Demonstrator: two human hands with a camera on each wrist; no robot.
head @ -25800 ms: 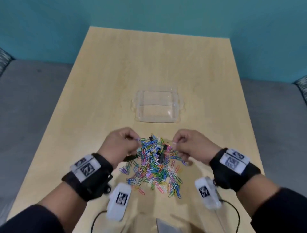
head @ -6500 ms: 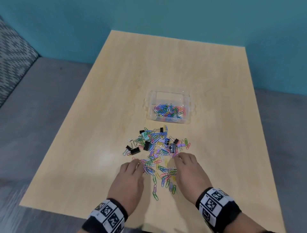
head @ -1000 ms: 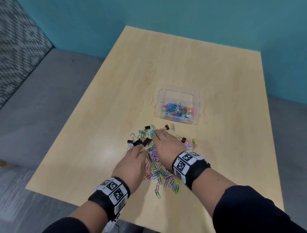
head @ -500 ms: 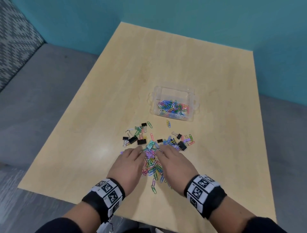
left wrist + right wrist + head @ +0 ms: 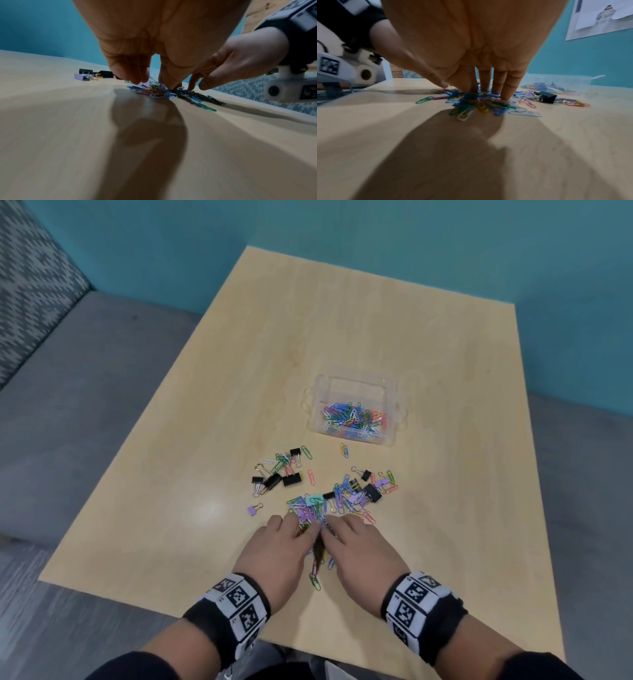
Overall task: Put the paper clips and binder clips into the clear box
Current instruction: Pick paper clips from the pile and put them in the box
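A heap of coloured paper clips point(image 5: 317, 513) lies on the wooden table point(image 5: 205, 440) just beyond my fingers. My left hand point(image 5: 274, 553) and right hand point(image 5: 363, 549) sit palm down side by side, fingertips nearly meeting on the heap's near edge. In the left wrist view my left hand point(image 5: 150, 81) touches the clips point(image 5: 164, 93) with its fingertips. My right hand point(image 5: 481, 89) presses straight fingers onto the clips point(image 5: 479, 104). Neither hand grips anything. Black binder clips point(image 5: 281, 477) lie in two loose groups. The clear box point(image 5: 390, 405) stands farther back and holds several paper clips.
A lilac binder clip point(image 5: 252, 510) lies alone left of the heap, and a single paper clip point(image 5: 344, 450) near the box. A large black binder clip point(image 5: 546, 96) sits right of my fingers. The table's near edge is close under my wrists.
My right hand has pulled back from the far clips to sit beside the left. Both hands have closed in on each other, bunching the clips between them into a narrower heap.
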